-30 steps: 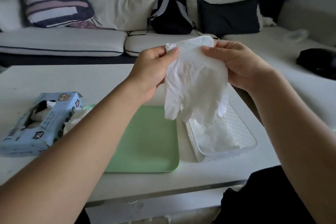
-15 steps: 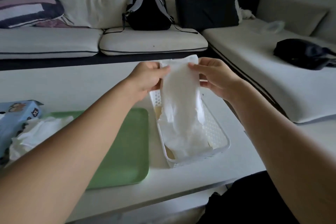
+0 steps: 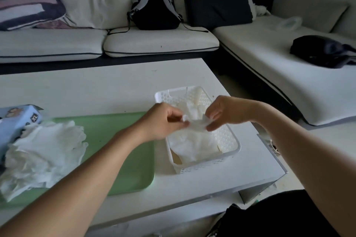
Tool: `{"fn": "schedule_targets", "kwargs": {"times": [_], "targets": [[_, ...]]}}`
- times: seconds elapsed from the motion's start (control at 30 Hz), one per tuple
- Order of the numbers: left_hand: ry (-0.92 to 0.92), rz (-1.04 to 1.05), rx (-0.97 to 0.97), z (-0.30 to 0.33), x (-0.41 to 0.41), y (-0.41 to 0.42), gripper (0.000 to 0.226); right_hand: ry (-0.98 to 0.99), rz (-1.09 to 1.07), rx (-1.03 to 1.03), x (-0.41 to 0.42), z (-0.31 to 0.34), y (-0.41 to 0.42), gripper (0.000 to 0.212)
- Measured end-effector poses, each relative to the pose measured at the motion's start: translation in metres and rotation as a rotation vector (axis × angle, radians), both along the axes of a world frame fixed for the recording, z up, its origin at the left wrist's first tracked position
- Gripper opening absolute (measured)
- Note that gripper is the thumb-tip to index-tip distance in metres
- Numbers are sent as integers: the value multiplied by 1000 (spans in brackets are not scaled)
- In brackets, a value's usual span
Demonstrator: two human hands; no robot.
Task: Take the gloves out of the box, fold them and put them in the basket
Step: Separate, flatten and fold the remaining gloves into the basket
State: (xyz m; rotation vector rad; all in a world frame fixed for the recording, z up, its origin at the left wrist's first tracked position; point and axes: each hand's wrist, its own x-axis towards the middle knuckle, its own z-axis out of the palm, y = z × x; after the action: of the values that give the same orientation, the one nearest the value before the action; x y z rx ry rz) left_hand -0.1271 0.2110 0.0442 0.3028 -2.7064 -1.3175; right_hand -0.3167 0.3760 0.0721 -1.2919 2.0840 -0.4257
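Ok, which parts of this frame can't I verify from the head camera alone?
- Glove box: cut off by the left edge, so its opening and contents are out of sight.
- Held glove: small and motion-blurred between the left hand and right hand; fold state unclear.
- Basket contents: white layers merge; no count possible.
- Glove pile on the tray: number unclear.

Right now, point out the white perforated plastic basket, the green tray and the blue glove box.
white perforated plastic basket (image 3: 234, 145), head view, right rim
green tray (image 3: 123, 131), head view, bare surface
blue glove box (image 3: 21, 119), head view, top end
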Motion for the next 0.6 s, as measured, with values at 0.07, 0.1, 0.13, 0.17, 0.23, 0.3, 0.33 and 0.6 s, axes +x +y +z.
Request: {"fn": "schedule_targets", "kwargs": {"times": [0.07, 0.1, 0.13, 0.17, 0.23, 0.3, 0.33, 0.6], "targets": [[-93, -68, -78, -4, 5, 9, 13, 20, 72, 63, 8, -2, 1, 17], [-143, -92, -125, -4, 6, 13, 8, 30, 92, 80, 12, -3, 2, 17], [-194, -119, -192, -3, 7, 16, 6, 50, 115, 106, 16, -3, 2, 17], [-241, -154, -276, -2, 7, 18, 6, 68, 145, 141, 21, -3, 2, 18], [-332, -231, -442, 0, 4, 25, 11, 106, 195, 217, 28, -1, 1, 16], [-430, -274, -533, 2, 2, 36, 16, 152, 210, 283, 35, 1, -1, 25], [-476, -290, -552, 2, 0, 42, 15, 152, 192, 315, 38, 2, -2, 34], [-716, -423, -595, 4, -13, 62, 45, 88, 175, 522, 45, -1, -16, 50]]}}
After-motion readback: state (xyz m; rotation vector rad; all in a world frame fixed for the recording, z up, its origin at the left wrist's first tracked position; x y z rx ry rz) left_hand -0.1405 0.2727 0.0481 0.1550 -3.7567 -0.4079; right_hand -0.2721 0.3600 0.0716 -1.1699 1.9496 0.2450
